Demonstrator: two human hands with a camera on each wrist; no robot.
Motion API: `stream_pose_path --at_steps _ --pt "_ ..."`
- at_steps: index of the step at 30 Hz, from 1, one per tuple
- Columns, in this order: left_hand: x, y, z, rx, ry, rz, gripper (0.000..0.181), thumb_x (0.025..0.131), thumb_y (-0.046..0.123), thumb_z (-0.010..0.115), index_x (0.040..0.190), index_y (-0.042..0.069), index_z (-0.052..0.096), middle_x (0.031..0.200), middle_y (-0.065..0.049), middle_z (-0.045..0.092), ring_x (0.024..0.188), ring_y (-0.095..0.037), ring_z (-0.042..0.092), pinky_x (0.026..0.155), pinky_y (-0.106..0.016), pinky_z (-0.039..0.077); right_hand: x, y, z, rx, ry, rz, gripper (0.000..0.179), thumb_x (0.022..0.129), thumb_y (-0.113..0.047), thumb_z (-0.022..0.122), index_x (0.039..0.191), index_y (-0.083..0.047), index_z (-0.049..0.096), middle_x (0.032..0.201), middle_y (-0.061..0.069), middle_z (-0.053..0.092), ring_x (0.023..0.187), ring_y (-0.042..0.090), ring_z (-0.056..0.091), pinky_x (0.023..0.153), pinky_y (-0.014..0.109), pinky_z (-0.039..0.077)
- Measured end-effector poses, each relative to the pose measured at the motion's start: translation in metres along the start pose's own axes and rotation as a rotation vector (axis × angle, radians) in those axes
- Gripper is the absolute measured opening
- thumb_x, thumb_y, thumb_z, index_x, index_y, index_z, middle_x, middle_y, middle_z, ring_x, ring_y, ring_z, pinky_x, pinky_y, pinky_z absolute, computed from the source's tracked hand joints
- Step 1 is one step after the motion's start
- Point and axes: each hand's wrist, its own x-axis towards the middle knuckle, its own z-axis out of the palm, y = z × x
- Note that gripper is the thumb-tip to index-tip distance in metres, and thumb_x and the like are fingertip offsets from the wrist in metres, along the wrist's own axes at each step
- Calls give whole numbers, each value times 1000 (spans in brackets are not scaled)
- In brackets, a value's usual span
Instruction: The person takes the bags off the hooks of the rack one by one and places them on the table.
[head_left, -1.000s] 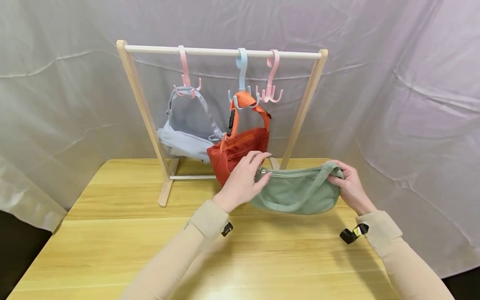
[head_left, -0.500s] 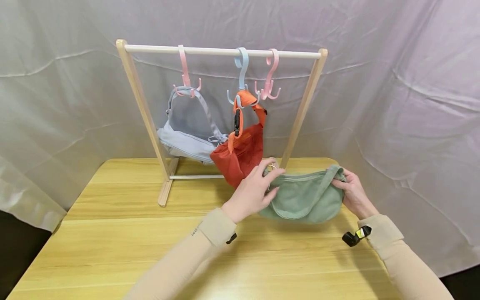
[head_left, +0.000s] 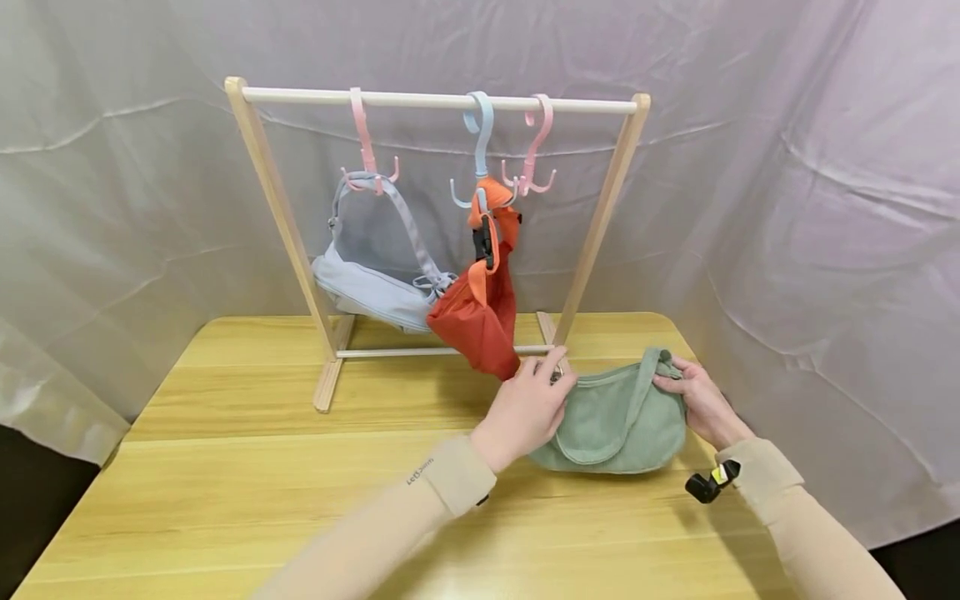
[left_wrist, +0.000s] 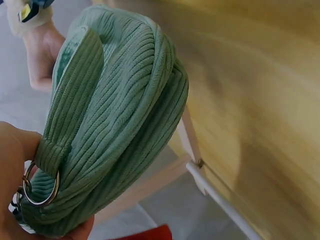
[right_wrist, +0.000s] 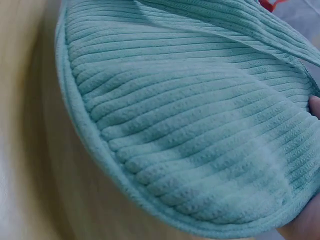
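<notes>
A green corduroy shoulder bag [head_left: 652, 433] is held between both hands over the right side of the table. My left hand [head_left: 525, 408] grips its left end near the strap's metal ring [left_wrist: 47, 192], thumb and fingers around the fabric. At the opposite top corner my right hand [head_left: 703, 400] pinches the bag where the strap [head_left: 637, 400] joins. Ribbed fabric fills most of the right wrist view, with only bits of that hand at the edge. Just behind my left hand, a red bag [head_left: 476, 325] hangs by its orange strap from a blue hook [head_left: 482, 137].
A wooden rack [head_left: 273, 200] with a white top bar [head_left: 420, 100] stands at the back of the table [head_left: 225, 483]. From its left pink hook [head_left: 363, 133] hangs a pale blue bag [head_left: 367, 287]. Another pink hook [head_left: 537, 146] is at the right. Grey curtains enclose the table.
Both hands have lowered the green bag toward the table, the left hand also moving right. The red bag has swung and turned on its hook, its lower end uncovered.
</notes>
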Motion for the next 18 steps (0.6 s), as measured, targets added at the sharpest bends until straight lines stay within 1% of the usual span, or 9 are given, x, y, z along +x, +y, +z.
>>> stream_pose_path --at_steps 3,6,8,10,11,13,14,16,18 --pt "-4 8 9 52 -10 14 29 95 30 64 122 21 62 148 -5 49 105 -23 62 56 -25 55 -1 5 -6 -43 18 70 38 103 1 50 116 -30 66 107 -10 75 95 6 73 83 22 58" --pt "-8 14 16 106 -19 29 31 95 35 63 123 22 60 147 -3 50 104 -21 60 58 -25 54 -2 9 -10 -84 35 107 35 102 -2 53 114 -33 65 105 -11 75 94 6 73 82 23 59" --pt "-11 17 20 140 -14 40 31 95 37 62 123 23 60 145 -1 51 108 -21 59 68 -26 55 -2 12 -13 -107 38 117 33 102 -4 55 114 -33 64 104 -11 75 92 6 73 81 24 59" --pt "-13 19 23 176 -10 52 33 96 39 60 126 24 59 145 0 51 117 -22 56 84 -30 55 -2 15 -16 -126 34 113 34 101 -3 55 114 -33 64 102 -11 75 91 7 73 80 24 59" --pt "-14 20 23 191 -11 60 34 96 40 59 126 25 59 146 1 51 123 -23 54 93 -32 53 -2 16 -16 -138 31 109 35 101 -3 54 114 -33 64 102 -11 75 90 7 73 79 24 60" --pt "-16 22 24 225 -22 82 35 97 41 57 128 25 59 147 1 50 135 -25 49 109 -37 45 -1 18 -18 -157 25 103 37 101 -1 53 113 -33 64 100 -10 75 89 7 73 78 24 60" --pt "-17 23 24 239 -32 96 36 97 42 57 129 26 58 147 1 50 140 -25 45 114 -39 41 0 19 -19 -164 21 103 39 101 0 52 113 -34 64 100 -10 75 89 7 73 78 24 60" --pt "-19 27 24 246 -51 126 37 98 42 55 131 26 58 148 2 50 146 -26 40 120 -41 35 0 20 -20 -178 20 107 41 101 2 51 113 -35 63 99 -11 75 89 6 73 78 23 59" --pt "-22 31 25 231 -72 160 37 99 43 53 131 26 59 148 1 51 148 -26 39 121 -41 33 1 22 -21 -200 27 115 41 100 2 52 112 -35 62 99 -12 74 89 5 72 79 23 59"
